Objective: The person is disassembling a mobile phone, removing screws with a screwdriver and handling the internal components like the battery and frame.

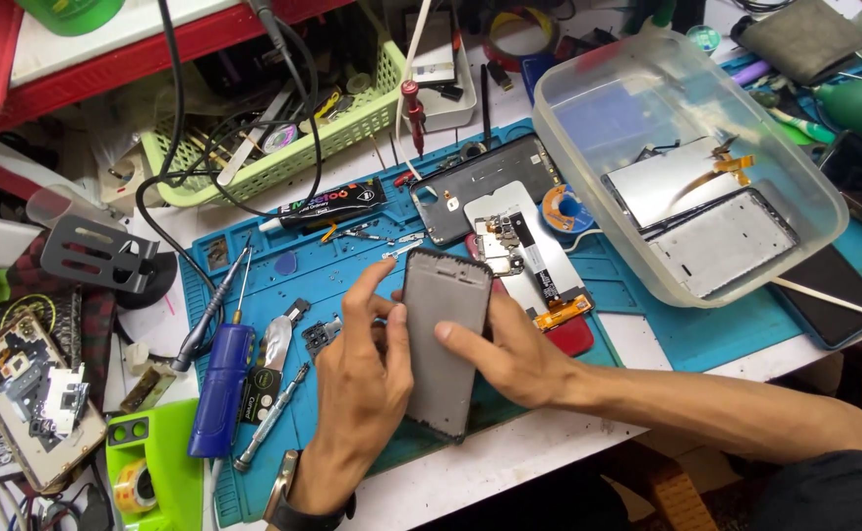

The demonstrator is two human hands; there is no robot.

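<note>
Both hands hold a grey phone frame (443, 339) upright-lengthwise over the blue mat (706, 329). The left hand (362, 379) grips its left edge with the thumb pressed on the face; the right hand (505, 359) clasps the right edge, forefinger lying across the panel. Judging by what lies about, the phone is well into being taken apart: just beyond the fingertips sit a black back cover (480, 182) and an opened phone body with its board showing (529, 256), and further right a clear plastic tub (686, 157) holds two more metal panels. Left of the left hand lie a blue screwdriver (216, 379) and a glue tube (323, 205). Reassembly looks not yet done. The frame's underside is hidden, the palms cover its lower edges, and the small parts beside the left thumb are too small to make out
</note>
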